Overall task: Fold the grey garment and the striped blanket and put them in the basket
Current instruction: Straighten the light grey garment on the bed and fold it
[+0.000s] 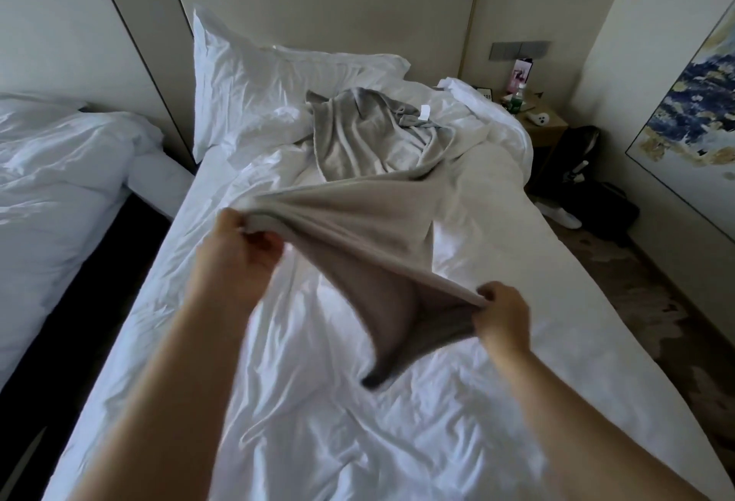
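Left hand and right hand both have fingers clamped on one edge of the grey garment, stretching it taut above the white bed; lower fold hangs blurred. Garment's far part lies crumpled near the pillow. Nightstand beside the bed, right.

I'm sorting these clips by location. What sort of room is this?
Probably a hotel bedroom: two beds made up in white linen side by side, a bedside table under wall switches, and a large framed painting.
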`<move>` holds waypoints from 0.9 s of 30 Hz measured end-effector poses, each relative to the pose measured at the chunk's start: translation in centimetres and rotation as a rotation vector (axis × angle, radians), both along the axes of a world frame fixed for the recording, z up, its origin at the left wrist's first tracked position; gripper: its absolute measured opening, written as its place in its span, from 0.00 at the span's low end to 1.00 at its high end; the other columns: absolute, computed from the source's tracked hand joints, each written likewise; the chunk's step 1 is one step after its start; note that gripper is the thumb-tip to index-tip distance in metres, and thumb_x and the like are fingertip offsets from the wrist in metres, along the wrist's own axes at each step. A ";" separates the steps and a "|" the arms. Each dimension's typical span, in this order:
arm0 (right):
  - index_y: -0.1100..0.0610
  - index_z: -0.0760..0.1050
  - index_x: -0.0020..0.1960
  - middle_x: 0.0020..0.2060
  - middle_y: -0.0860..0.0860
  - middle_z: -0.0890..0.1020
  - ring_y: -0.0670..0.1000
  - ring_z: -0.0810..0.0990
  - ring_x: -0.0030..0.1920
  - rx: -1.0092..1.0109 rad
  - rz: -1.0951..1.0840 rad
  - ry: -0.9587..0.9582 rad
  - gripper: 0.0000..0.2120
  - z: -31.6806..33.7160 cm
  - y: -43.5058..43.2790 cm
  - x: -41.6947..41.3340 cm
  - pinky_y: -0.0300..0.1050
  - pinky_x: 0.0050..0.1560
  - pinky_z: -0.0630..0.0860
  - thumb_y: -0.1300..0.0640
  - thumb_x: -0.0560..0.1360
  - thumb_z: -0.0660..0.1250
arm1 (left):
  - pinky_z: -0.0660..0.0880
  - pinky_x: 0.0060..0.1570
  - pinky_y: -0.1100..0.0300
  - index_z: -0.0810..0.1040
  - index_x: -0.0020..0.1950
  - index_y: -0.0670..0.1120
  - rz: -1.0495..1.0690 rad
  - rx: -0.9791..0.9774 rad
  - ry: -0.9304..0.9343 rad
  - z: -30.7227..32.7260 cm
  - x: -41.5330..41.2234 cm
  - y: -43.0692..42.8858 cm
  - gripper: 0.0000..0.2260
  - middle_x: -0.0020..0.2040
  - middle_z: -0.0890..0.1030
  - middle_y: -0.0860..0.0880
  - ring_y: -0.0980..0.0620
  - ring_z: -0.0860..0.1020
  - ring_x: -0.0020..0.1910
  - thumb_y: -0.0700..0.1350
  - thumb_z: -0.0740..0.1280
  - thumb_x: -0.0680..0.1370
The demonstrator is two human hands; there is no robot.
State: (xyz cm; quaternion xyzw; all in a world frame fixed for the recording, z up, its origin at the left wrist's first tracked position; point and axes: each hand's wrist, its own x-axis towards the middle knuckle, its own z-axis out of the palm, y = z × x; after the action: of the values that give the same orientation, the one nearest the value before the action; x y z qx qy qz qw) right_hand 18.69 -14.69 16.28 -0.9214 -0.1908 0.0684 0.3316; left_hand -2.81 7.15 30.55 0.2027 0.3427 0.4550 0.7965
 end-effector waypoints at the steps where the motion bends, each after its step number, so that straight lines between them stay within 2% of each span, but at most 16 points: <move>1: 0.65 0.80 0.51 0.47 0.64 0.81 0.64 0.79 0.50 -0.068 -0.046 0.014 0.13 -0.9 -1.6 1.3 0.48 0.47 0.72 0.70 0.68 0.64 | 0.71 0.22 0.68 0.69 0.38 0.44 0.107 -0.061 0.047 -1.4 -1.8 2.5 0.10 0.25 0.75 0.49 0.57 0.74 0.21 0.37 0.56 0.78; 3: 0.65 0.79 0.44 0.41 0.65 0.81 0.64 0.79 0.44 -0.131 -0.113 0.065 0.07 -2.7 -4.8 2.5 0.49 0.41 0.72 0.70 0.69 0.64 | 0.72 0.21 0.69 0.68 0.39 0.45 0.234 -0.193 0.256 -6.4 -5.8 5.5 0.09 0.28 0.75 0.49 0.56 0.75 0.24 0.38 0.57 0.79; 6: 0.60 0.74 0.37 0.36 0.62 0.79 0.61 0.76 0.37 -0.183 -0.163 0.124 0.07 -6.1 -8.1 1.6 0.48 0.36 0.71 0.69 0.70 0.63 | 0.66 0.17 0.72 0.65 0.38 0.47 0.137 -0.410 0.582 -16.6 -10.5 3.9 0.10 0.33 0.67 0.49 0.57 0.68 0.30 0.39 0.58 0.79; 9: 0.58 0.76 0.44 0.42 0.62 0.81 0.64 0.80 0.44 -0.220 -0.180 0.225 0.09 -9.5 -10.2 0.0 0.47 0.41 0.74 0.69 0.71 0.62 | 0.67 0.15 0.69 0.65 0.40 0.45 -0.015 -0.561 0.787 -24.0 -13.3 -0.4 0.09 0.34 0.64 0.46 0.53 0.66 0.29 0.38 0.57 0.80; 10: 0.57 0.77 0.47 0.44 0.60 0.81 0.64 0.80 0.46 -0.198 -0.192 0.301 0.11 -10.4 -10.8 -0.3 0.52 0.45 0.77 0.69 0.72 0.61 | 0.69 0.15 0.67 0.66 0.42 0.44 -0.082 -0.576 0.853 -25.6 -13.8 -1.8 0.07 0.34 0.66 0.44 0.51 0.69 0.28 0.38 0.57 0.80; 12: 0.57 0.78 0.50 0.47 0.59 0.80 0.64 0.80 0.48 -0.132 -0.223 0.430 0.14 -11.3 -11.9 -0.7 0.60 0.50 0.79 0.70 0.72 0.59 | 0.70 0.15 0.64 0.68 0.42 0.40 -0.237 -0.547 0.965 -27.8 -14.2 -4.2 0.07 0.33 0.69 0.41 0.48 0.72 0.19 0.36 0.58 0.80; 13: 0.59 0.78 0.49 0.47 0.60 0.80 0.63 0.80 0.48 -0.091 -0.243 0.468 0.14 -11.4 -12.2 -0.8 0.61 0.50 0.78 0.72 0.72 0.59 | 0.69 0.15 0.65 0.69 0.41 0.39 -0.304 -0.519 1.010 -28.2 -14.1 -5.0 0.07 0.32 0.70 0.41 0.48 0.72 0.16 0.36 0.58 0.79; 14: 0.60 0.78 0.49 0.47 0.60 0.81 0.62 0.79 0.47 -0.046 -0.261 0.500 0.14 -11.4 -12.3 -0.9 0.60 0.48 0.78 0.73 0.72 0.59 | 0.69 0.15 0.65 0.69 0.40 0.38 -0.347 -0.486 1.057 -28.4 -13.9 -5.5 0.07 0.31 0.70 0.41 0.47 0.71 0.17 0.35 0.58 0.79; 16: 0.64 0.80 0.47 0.39 0.58 0.82 0.58 0.78 0.42 0.058 -0.305 0.588 0.14 -10.8 -12.2 -0.5 0.49 0.40 0.76 0.74 0.71 0.60 | 0.71 0.19 0.64 0.70 0.40 0.39 -0.354 -0.419 1.142 -28.3 -13.1 -5.2 0.07 0.33 0.71 0.41 0.46 0.71 0.25 0.36 0.59 0.78; 18: 0.61 0.83 0.38 0.28 0.51 0.82 0.55 0.80 0.35 0.240 -0.371 0.749 0.17 -10.1 -11.6 0.0 0.38 0.30 0.76 0.71 0.72 0.57 | 0.73 0.21 0.63 0.71 0.41 0.40 -0.299 -0.374 1.147 -28.0 -12.1 -4.5 0.07 0.35 0.72 0.41 0.45 0.72 0.29 0.36 0.57 0.77; 19: 0.61 0.83 0.33 0.25 0.50 0.82 0.53 0.81 0.30 0.325 -0.426 0.831 0.19 -9.6 -11.1 0.2 0.38 0.28 0.76 0.68 0.74 0.56 | 0.72 0.21 0.64 0.71 0.40 0.41 -0.260 -0.373 1.127 -27.8 -11.6 -4.2 0.08 0.35 0.71 0.42 0.46 0.71 0.29 0.36 0.56 0.77; 20: 0.60 0.81 0.31 0.24 0.51 0.81 0.52 0.81 0.28 0.386 -0.469 0.891 0.21 -9.4 -10.6 0.5 0.40 0.29 0.76 0.63 0.77 0.56 | 0.71 0.23 0.63 0.70 0.39 0.42 -0.220 -0.373 1.104 -27.6 -11.1 -3.9 0.08 0.35 0.70 0.43 0.46 0.70 0.29 0.36 0.54 0.77; 22: 0.61 0.78 0.38 0.24 0.51 0.81 0.54 0.79 0.30 0.379 -0.470 0.938 0.14 -8.9 -9.4 0.9 0.44 0.34 0.71 0.57 0.78 0.61 | 0.66 0.27 0.60 0.68 0.37 0.43 -0.176 -0.354 1.064 -27.3 -10.3 -3.5 0.09 0.33 0.67 0.44 0.48 0.66 0.29 0.38 0.54 0.76; 25: 0.62 0.77 0.44 0.32 0.57 0.81 0.56 0.77 0.34 0.227 -0.378 0.912 0.01 -9.0 -8.3 1.4 0.44 0.34 0.70 0.66 0.74 0.67 | 0.63 0.26 0.62 0.70 0.36 0.45 -0.260 -0.251 1.071 -27.0 -9.4 -3.2 0.09 0.31 0.66 0.46 0.49 0.65 0.28 0.46 0.62 0.75; 27: 0.64 0.75 0.42 0.35 0.60 0.76 0.58 0.75 0.34 0.062 -0.339 1.001 0.04 -9.3 -8.2 1.3 0.44 0.31 0.72 0.69 0.73 0.63 | 0.65 0.25 0.62 0.76 0.40 0.41 -0.414 -0.067 1.251 -27.2 -9.5 -3.0 0.14 0.30 0.71 0.46 0.48 0.69 0.27 0.53 0.68 0.75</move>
State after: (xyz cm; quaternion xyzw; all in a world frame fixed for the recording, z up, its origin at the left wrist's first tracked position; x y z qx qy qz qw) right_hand 19.96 -22.86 6.98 -0.7838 0.1405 0.4395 0.4156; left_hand -12.36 4.16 3.36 0.4659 0.7088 0.0777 0.5239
